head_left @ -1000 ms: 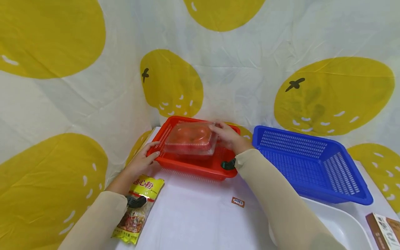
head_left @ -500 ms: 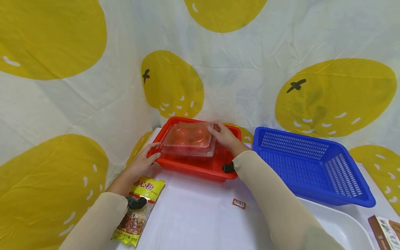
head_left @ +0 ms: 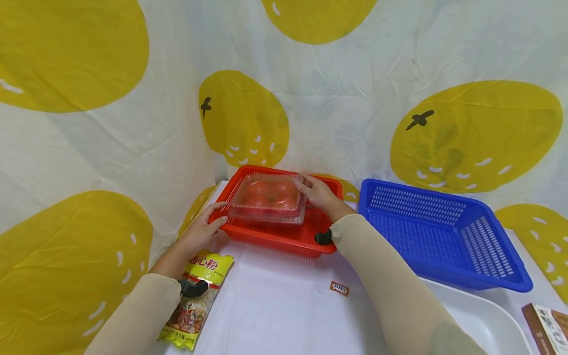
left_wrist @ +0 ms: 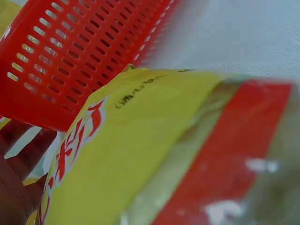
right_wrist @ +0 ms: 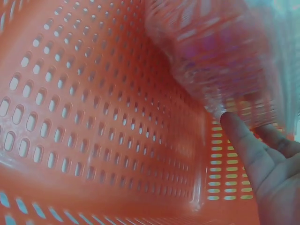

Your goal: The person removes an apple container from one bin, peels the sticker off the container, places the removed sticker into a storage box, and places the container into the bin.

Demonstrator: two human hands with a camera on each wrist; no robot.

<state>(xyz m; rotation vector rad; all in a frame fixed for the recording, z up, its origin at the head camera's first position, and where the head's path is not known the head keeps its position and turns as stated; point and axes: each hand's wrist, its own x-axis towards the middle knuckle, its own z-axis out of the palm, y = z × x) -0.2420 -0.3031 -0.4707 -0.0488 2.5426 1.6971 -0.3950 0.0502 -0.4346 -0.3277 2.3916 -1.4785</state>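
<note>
A clear plastic box (head_left: pixel 268 197) with red tomatoes inside is held over the red slotted basket (head_left: pixel 284 235), partly lowered into it. My right hand (head_left: pixel 316 193) grips the box's right end; in the right wrist view its thumb (right_wrist: pixel 243 145) presses the clear box (right_wrist: pixel 220 56) above the red basket's wall (right_wrist: pixel 93 122). My left hand (head_left: pixel 205 228) rests on the basket's left front corner with straight fingers; the left wrist view shows its fingers (left_wrist: pixel 18 164) under the basket's wall (left_wrist: pixel 79 51).
A yellow noodle packet (head_left: pixel 195 301) lies under my left forearm, filling the left wrist view (left_wrist: pixel 154 154). A blue basket (head_left: pixel 439 236) stands to the right, with a white tray (head_left: pixel 483 315), a brown box (head_left: pixel 548 328) and a small sachet (head_left: pixel 339 288) nearer me.
My right hand has lowered the clear box a little further into the red basket. The left hand has stayed on the basket's corner.
</note>
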